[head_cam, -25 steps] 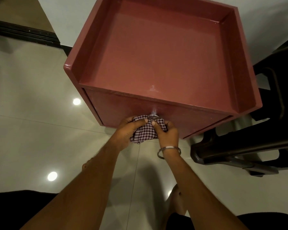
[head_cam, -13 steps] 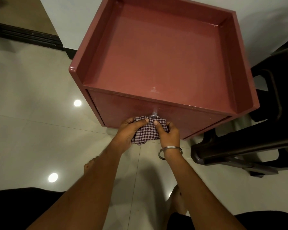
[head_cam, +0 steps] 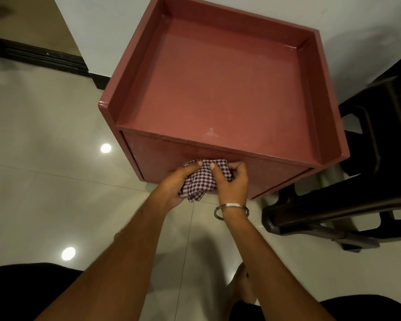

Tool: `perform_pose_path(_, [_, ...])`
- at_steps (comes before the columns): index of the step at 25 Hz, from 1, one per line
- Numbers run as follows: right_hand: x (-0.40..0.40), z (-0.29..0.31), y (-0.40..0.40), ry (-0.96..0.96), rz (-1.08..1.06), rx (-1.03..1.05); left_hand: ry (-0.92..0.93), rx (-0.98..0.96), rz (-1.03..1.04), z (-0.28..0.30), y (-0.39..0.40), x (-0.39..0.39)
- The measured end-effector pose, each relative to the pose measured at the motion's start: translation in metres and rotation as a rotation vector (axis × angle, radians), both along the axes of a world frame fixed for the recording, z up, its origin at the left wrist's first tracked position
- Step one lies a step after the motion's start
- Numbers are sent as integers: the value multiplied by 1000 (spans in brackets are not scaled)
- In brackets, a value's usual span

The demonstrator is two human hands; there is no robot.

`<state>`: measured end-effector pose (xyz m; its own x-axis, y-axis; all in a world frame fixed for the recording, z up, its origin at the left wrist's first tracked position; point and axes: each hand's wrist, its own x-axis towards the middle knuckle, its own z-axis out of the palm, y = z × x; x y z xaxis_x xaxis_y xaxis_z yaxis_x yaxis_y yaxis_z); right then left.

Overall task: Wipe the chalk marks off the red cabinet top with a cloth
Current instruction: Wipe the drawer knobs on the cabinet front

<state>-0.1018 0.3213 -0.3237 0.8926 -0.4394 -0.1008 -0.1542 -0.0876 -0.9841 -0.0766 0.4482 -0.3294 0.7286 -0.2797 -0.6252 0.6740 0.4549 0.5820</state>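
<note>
Glossy pale floor tiles (head_cam: 44, 193) fill the left and lower frame, throwing back two ceiling-light spots, with a white wall (head_cam: 107, 31) across the top and a dark plastic chair (head_cam: 347, 205) at the right edge. Between them, in the upper middle, stands the red cabinet (head_cam: 218, 89); its top is a shallow tray with raised lips at the left, back and right and an open front edge, and nothing lies in that tray except a small whitish chalk smudge (head_cam: 211, 132) close to the front edge. My left hand (head_cam: 175, 185) and right hand (head_cam: 229, 181) meet just below that edge, in front of the cabinet's front panel (head_cam: 171, 156), both gripping the checked cloth (head_cam: 200, 181): the fingers (head_cam: 214, 166) of each hand are curled over the bunched fabric, thumbs pressing on top, so the cloth is pinched between the two hands, not spread flat. I judge that I hold it this way to gather it into a firm pad for rubbing, low in front of me where both hands can work it. Whether the cloth touches the panel behind it I cannot tell. A metal bangle (head_cam: 230, 210) hangs on my right wrist. With the smudge sitting on the top above my hands, the wiping there looks not yet finished.
</note>
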Motion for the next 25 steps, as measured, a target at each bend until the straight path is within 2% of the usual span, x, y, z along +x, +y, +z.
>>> perform_pose_path(3, [-11,-15,-9,13,107,-26,-27,131,27,-10,2,-8])
perform_pose_path(7, [-6,-28,-16,65,131,-64,-81,279,53,-21,-3,-6])
perform_pose_path(13, [0,-43,-14,124,70,-41,-87,430,43,-27,-9,2])
perform_pose_path(16, [1,-46,-13,158,42,-23,-88,440,29,-27,-10,2])
perform_pose_path(21, [-20,-66,-14,220,59,-64,-94,520,-112,-44,-5,-16])
perform_pose_path(25, [-42,-95,-11,334,94,-41,-192,730,-232,-72,-2,-34])
